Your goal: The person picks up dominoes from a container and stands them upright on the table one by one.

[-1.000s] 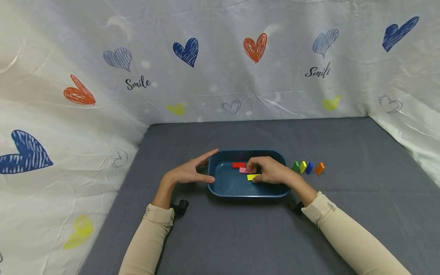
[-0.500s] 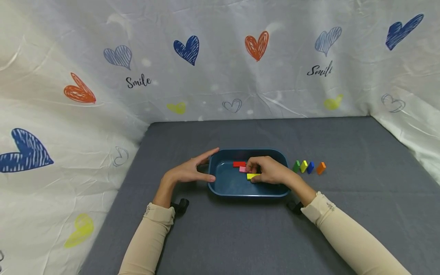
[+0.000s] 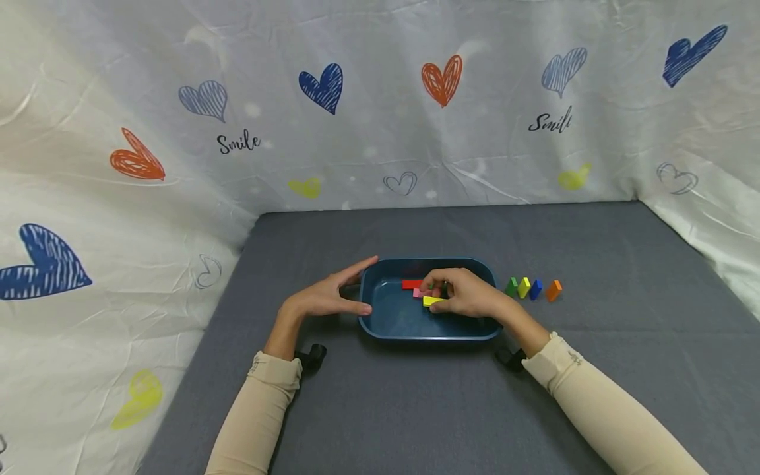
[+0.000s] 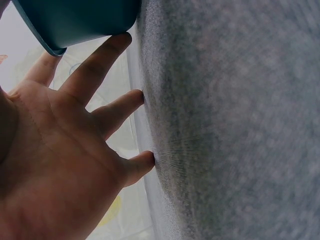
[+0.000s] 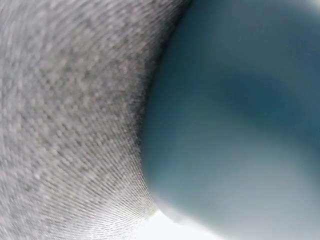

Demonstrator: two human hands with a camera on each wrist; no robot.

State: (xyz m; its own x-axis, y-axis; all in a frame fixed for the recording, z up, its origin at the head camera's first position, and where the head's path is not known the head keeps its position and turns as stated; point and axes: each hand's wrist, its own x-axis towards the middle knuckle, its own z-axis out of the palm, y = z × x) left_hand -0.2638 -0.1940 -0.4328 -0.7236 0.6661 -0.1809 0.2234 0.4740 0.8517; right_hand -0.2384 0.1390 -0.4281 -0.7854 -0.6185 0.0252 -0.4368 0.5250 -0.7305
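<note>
A dark blue tray [image 3: 392,326] sits on the grey cloth at the table's middle. Inside it lie a red block [image 3: 411,284] and a pink block [image 3: 418,293]. My right hand [image 3: 460,293] reaches into the tray and pinches a yellow block [image 3: 433,301] between thumb and fingers. My left hand [image 3: 329,297] rests against the tray's left wall with straight fingers, thumb at the near corner. In the left wrist view the left hand's fingers [image 4: 107,107] spread by the tray's corner [image 4: 75,22]. The right wrist view shows only the tray's outer wall [image 5: 235,125], blurred.
To the right of the tray stands a row of small blocks: green [image 3: 510,287], yellow [image 3: 523,287], blue [image 3: 536,289], orange [image 3: 553,290]. White heart-printed sheets hang behind and at both sides of the grey table [image 3: 451,409].
My right hand has shifted a little left inside the tray, taking the yellow block with it and lifting it slightly. The left hand has not moved.
</note>
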